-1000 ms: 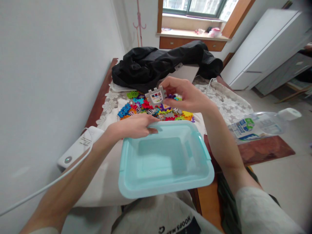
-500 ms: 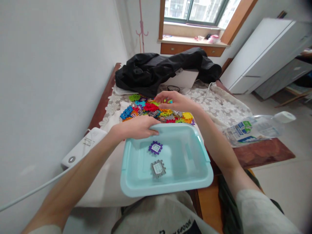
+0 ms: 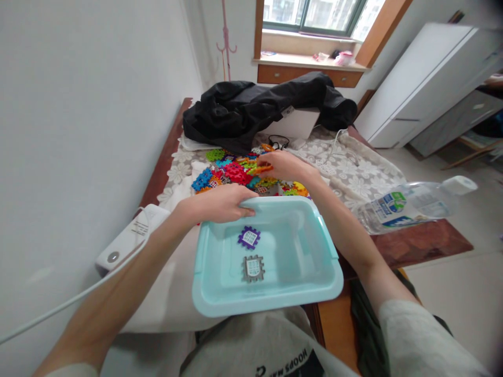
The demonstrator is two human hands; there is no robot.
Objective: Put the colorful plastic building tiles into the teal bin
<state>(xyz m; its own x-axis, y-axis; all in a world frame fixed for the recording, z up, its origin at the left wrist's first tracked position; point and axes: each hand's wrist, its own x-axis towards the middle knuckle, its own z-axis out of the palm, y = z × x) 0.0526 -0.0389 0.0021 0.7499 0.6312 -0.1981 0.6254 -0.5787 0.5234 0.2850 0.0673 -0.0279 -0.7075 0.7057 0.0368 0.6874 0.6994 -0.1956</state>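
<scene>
Bin: light blue plastic bin, at 6 o'clock of the view, resting on your lap and against the table edge.
Bin contents: purple tile toward the far wall; grey tile just nearer you, the two apart.
Left hand: your left hand clamps the far rim of the bin at its 11 o'clock corner, fingers curled over the edge.
Right hand: your right hand is down on the tile pile at 12 o'clock, fingers pinched narrow on an orange tile.
Pile: bright interlocking tiles heaped on the lace tablecloth, just beyond the bin.
Handling note: lift only what you hold firmly; neighbouring tiles probably snag by their teeth, so draw the piece straight up. Keep the rim steady so the bin does not tip off your lap.
Surroundings: water bottle lying at 3 o'clock; white power strip at 9 o'clock; black jacket beyond the pile.
</scene>
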